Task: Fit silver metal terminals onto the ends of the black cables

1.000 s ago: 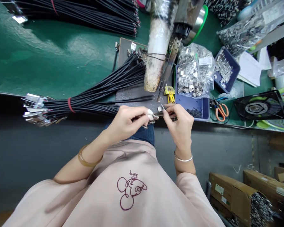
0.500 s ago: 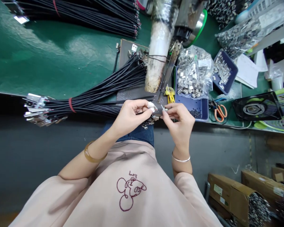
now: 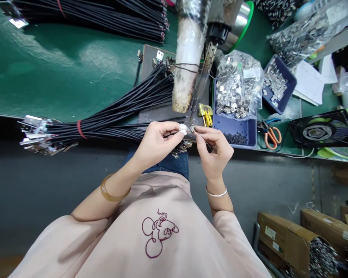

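My left hand (image 3: 156, 143) is pinched on the end of a thin black cable (image 3: 162, 137) at the table's front edge, a white cot on one fingertip. My right hand (image 3: 213, 148) pinches a small metal shell (image 3: 193, 128) and holds it against that cable end. Fingertips of both hands meet there. A bundle of black cables (image 3: 113, 119) tied with a red band runs left from my hands, its metal plugs (image 3: 36, 133) hanging over the edge.
A wrapped machine column (image 3: 187, 58) stands just behind my hands. Blue trays and a clear bag of metal shells (image 3: 237, 88) sit to the right, with orange scissors (image 3: 269, 135), a black fan (image 3: 317, 131) and yellow cutters (image 3: 205, 114). More cables (image 3: 104, 15) lie far back. Cardboard boxes (image 3: 287, 235) stand on the floor.
My right hand has moved slightly left, bringing the metal shell up to the cable end in my left hand. The view shifted a little.
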The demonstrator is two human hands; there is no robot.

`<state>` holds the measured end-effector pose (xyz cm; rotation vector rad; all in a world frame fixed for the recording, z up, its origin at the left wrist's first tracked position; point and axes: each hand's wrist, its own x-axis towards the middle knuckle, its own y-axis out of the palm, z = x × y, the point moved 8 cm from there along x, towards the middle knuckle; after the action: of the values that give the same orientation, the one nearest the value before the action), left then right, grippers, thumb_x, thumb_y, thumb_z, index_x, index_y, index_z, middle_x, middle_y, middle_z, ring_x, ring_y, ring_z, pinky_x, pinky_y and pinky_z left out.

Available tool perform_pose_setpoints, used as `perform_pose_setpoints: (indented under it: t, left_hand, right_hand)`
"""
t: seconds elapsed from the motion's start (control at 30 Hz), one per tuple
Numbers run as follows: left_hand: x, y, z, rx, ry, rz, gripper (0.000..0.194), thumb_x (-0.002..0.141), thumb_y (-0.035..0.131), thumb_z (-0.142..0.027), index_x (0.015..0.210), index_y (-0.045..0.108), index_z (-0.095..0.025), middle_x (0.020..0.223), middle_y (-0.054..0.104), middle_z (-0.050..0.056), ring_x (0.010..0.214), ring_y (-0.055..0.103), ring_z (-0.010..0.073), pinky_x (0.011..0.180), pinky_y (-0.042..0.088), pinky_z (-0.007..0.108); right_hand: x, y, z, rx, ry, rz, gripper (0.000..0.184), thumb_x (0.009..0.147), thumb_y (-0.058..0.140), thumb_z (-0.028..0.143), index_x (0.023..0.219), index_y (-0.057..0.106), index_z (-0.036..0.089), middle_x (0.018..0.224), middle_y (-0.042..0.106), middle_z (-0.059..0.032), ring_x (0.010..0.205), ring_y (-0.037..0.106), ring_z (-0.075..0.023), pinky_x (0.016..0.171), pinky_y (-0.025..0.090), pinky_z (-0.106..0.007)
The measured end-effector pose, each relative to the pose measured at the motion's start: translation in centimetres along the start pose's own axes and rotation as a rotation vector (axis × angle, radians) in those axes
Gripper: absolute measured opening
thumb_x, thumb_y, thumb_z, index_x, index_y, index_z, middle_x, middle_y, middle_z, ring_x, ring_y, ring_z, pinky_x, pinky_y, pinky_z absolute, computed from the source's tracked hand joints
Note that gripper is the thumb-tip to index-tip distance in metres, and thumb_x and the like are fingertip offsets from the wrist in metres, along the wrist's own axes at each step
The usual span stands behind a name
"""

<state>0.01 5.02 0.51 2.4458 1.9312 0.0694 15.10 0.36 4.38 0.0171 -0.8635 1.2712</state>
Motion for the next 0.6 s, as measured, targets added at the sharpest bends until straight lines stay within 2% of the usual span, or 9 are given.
perform_pose_setpoints:
  t: [0.1,0.2,0.37,0.6]
  left_hand:
    - [0.2,0.0,-0.2,0.006,0.013,-0.013,0.015,0.08,0.067,-0.023,0.077,0.076,-0.012,0.068,0.069,0.002,0.061,0.056,0.0098,0.057,0.044,0.019]
    - [0.3,-0.2,-0.1,0.021,0.014,-0.038,0.013,0.08,0.067,-0.022,0.074,0.074,-0.012,0.065,0.065,0.001,0.059,0.053,0.0087,0.055,0.041,0.019]
    - [0.4,-0.4,-0.1,0.021,0.011,-0.049,0.015,0.081,0.067,-0.022,0.072,0.073,-0.013,0.064,0.062,0.0,0.059,0.05,0.0085,0.056,0.04,0.02]
    - [0.4,-0.5,-0.5,-0.007,-0.022,-0.072,0.014,0.079,0.068,-0.024,0.073,0.075,-0.013,0.068,0.066,0.002,0.061,0.053,0.0102,0.057,0.044,0.021]
  right_hand:
    - [0.3,0.2,0.9,-0.071,-0.13,0.002,0.013,0.088,0.066,0.009,0.091,0.067,0.022,0.102,0.078,-0.0043,0.095,0.076,-0.0172,0.084,0.064,-0.034]
    - [0.5,0.5,1.5,-0.125,-0.2,0.006,0.016,0.086,0.066,0.006,0.089,0.065,0.022,0.103,0.078,-0.0049,0.094,0.076,-0.0165,0.082,0.064,-0.032]
    - [0.7,0.8,1.8,-0.167,-0.246,0.024,0.019,0.085,0.065,0.004,0.089,0.062,0.022,0.104,0.079,-0.0056,0.094,0.076,-0.0159,0.081,0.063,-0.03]
    - [1.0,0.8,1.9,-0.175,-0.279,0.016,0.019,0.083,0.067,0.004,0.088,0.062,0.021,0.104,0.079,-0.007,0.094,0.076,-0.0156,0.082,0.063,-0.027]
